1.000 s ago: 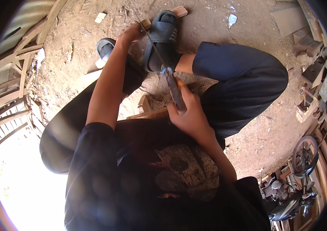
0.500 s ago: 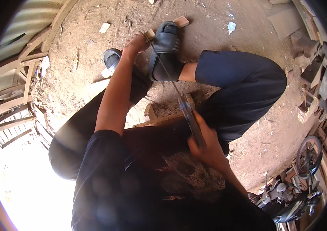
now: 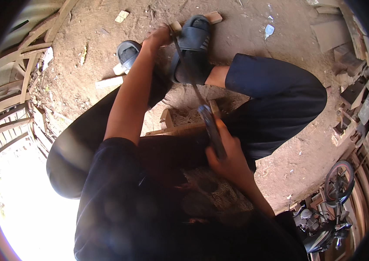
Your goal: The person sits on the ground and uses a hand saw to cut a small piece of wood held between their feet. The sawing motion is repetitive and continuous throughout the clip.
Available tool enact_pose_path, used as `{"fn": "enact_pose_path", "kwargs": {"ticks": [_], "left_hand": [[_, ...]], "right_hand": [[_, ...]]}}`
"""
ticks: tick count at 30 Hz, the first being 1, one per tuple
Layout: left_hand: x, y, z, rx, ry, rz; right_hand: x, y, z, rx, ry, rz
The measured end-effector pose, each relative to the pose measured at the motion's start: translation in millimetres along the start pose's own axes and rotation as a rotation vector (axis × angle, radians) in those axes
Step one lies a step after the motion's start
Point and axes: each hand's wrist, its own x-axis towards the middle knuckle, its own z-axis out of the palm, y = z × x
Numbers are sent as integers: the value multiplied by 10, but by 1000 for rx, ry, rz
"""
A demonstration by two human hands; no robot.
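Note:
My right hand (image 3: 230, 158) is wrapped round the dark handle of a handsaw (image 3: 187, 69). Its long thin blade, seen nearly edge-on, slants away to the far left and reaches my left hand (image 3: 158, 37). That hand is closed on a small wood block (image 3: 175, 26), whose pale end shows beyond the fingers, next to the blade's far end. Just right of the block is my foot in a dark slide sandal (image 3: 194, 37). The other sandal (image 3: 128, 53) lies to the left, partly behind my left forearm. Where the teeth meet the wood is hidden.
Another wood block (image 3: 214, 17) lies beyond the right sandal, a wood offcut (image 3: 122, 16) at the far left. Between my legs are wooden pieces (image 3: 167, 119). Scrap wood (image 3: 354, 91) is heaped along the right; a motorcycle (image 3: 323, 217) stands lower right. Wooden framing (image 3: 8, 104) lines the left.
My right hand and the saw handle have shifted slightly back toward me and left. The left hand stays on the wood block; the whole view has tilted a little.

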Motion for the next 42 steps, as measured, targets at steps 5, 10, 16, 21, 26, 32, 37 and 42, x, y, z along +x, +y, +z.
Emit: {"fn": "enact_pose_path", "kwargs": {"ticks": [5, 10, 16, 21, 26, 32, 37, 42], "left_hand": [[156, 37, 128, 2, 13, 22], [184, -135, 149, -20, 18, -14], [-13, 147, 51, 69, 42, -24], [-105, 74, 19, 82, 92, -61], [-298, 246, -116, 120, 72, 44], [-280, 143, 11, 156, 105, 54], [-241, 223, 32, 198, 189, 28], [-244, 201, 61, 207, 169, 7]], "right_hand": [[209, 34, -141, 119, 48, 79], [-123, -60, -128, 85, 76, 27], [115, -46, -147, 176, 75, 5], [16, -71, -89, 109, 64, 96], [428, 109, -47, 148, 173, -72], [128, 54, -10, 92, 93, 59], [-43, -85, -5, 62, 68, 87], [305, -123, 0, 86, -4, 161]]}}
